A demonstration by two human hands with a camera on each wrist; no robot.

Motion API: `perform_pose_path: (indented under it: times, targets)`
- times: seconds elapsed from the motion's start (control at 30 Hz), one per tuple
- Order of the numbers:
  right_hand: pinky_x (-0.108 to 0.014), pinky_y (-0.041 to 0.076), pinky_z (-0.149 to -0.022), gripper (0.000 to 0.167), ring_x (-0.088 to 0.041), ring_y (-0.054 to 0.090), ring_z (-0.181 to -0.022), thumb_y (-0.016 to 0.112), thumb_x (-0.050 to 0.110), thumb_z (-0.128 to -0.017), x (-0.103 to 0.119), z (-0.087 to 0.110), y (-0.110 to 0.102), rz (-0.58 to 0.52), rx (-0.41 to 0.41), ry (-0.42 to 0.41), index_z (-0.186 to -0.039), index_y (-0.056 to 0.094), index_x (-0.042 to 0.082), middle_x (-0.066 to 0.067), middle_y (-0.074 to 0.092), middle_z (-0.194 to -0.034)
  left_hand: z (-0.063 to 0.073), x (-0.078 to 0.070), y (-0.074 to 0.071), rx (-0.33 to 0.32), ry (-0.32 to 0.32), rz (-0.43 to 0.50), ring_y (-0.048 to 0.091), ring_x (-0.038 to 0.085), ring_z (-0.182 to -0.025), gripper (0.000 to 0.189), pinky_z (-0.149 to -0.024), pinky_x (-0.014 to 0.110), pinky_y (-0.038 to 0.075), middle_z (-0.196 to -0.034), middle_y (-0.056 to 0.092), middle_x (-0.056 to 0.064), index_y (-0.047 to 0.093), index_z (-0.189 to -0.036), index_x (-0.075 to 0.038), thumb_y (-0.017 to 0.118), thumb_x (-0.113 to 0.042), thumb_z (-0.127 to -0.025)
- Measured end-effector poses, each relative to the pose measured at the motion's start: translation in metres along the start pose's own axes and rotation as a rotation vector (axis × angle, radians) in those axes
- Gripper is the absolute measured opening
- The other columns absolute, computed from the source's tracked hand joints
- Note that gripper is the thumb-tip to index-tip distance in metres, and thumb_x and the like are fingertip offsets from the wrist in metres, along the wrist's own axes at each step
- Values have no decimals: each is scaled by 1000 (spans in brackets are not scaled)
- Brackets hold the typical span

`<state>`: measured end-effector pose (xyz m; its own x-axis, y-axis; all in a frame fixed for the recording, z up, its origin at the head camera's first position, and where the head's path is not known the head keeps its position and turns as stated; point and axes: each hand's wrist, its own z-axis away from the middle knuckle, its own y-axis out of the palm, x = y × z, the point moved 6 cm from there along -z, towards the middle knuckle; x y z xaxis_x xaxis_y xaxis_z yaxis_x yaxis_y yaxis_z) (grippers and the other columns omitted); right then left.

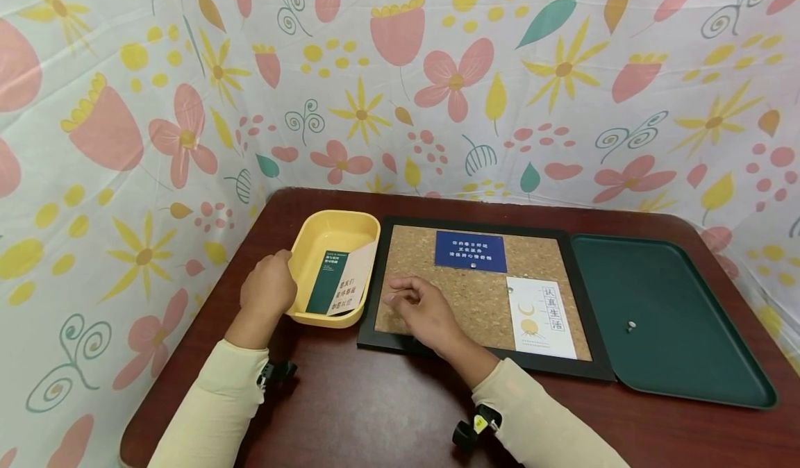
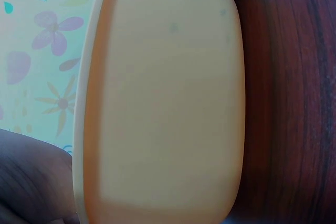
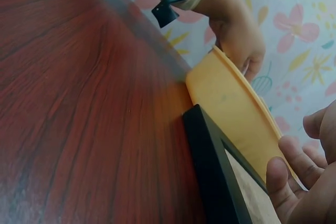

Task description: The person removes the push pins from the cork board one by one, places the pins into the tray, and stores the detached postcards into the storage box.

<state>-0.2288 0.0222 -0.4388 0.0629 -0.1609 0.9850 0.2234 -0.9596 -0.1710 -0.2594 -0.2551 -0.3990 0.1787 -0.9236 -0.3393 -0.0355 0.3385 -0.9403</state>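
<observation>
My left hand (image 1: 269, 284) grips the left rim of a yellow plastic basin (image 1: 337, 221), fingers curled over its edge. The left wrist view is mostly filled by the basin's outer side (image 2: 163, 98). Inside the basin lie a dark green card (image 1: 326, 280) and a pale pink card (image 1: 353, 279) with writing. Over the left part of a black-framed cork board (image 1: 462, 301) hovers my right hand (image 1: 425, 312), its fingers loosely bent with nothing between them. A blue card (image 1: 470, 251) and a white card (image 1: 542, 319) are on the cork, each with a small pin at an edge.
Right of the board lies a dark green tray (image 1: 675, 315) with a small pin (image 1: 631, 326) on it. Everything stands on a reddish-brown table (image 1: 369, 398). A flower-patterned curtain (image 1: 437, 72) closes off the back and left sides.
</observation>
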Motion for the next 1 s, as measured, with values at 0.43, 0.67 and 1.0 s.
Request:
perform_pose_path:
  times: [0.43,0.67,1.0]
  targets:
    - [-29,51,-58,28,-22,63,-78,68,7,-96,-12,4,-14,0,-29,63,-123,66,-1,-6,74,-97,-1,0,1,3,-36,0,64,37,-95,42,-76,54,54,-116,62,23,53,-143,-2,48,-6,-102]
    - [-26,46,-57,30,-15,59,-73,69,6,-93,-17,6,-25,23,-57,78,-122,67,-2,-6,73,-92,2,-5,-2,-122,22,3,52,46,-116,41,-91,62,47,-129,54,29,57,-139,1,52,-15,-102]
    - [-27,48,-62,27,-22,66,-80,66,4,-94,-16,8,-40,114,-60,49,-120,68,0,-7,74,-91,16,-32,-12,-322,212,49,44,46,-124,33,-105,62,32,-128,58,26,67,-125,3,64,-12,-96]
